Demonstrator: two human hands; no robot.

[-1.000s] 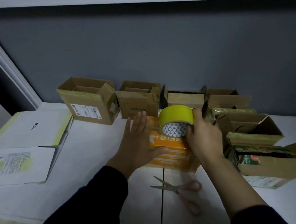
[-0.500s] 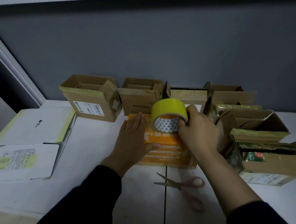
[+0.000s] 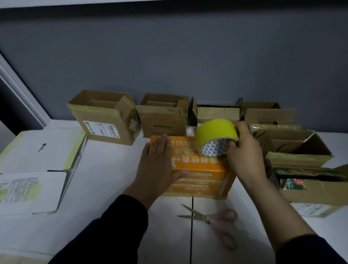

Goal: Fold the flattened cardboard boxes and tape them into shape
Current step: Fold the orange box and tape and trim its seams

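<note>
Since half a second ago, I am recording the yellow tape roll [image 3: 216, 132] shifting toward 3 o'clock across the orange box [image 3: 199, 170]; it is now sitting over the box's far right corner. The right hand [image 3: 247, 154] is grasping the roll, fingers curling round its rim. The left hand [image 3: 156, 167] is pressing flat on the box's left half, fingers straight. I am seeing the box standing mid-table [image 3: 109, 168]. Scissors [image 3: 210, 219] are lying open at its 6 o'clock, apart from it. Open brown cartons [image 3: 106, 117] are lining 12 and 3 o'clock; a flattened white carton [image 3: 35, 154] is lying at 9 o'clock.
</note>
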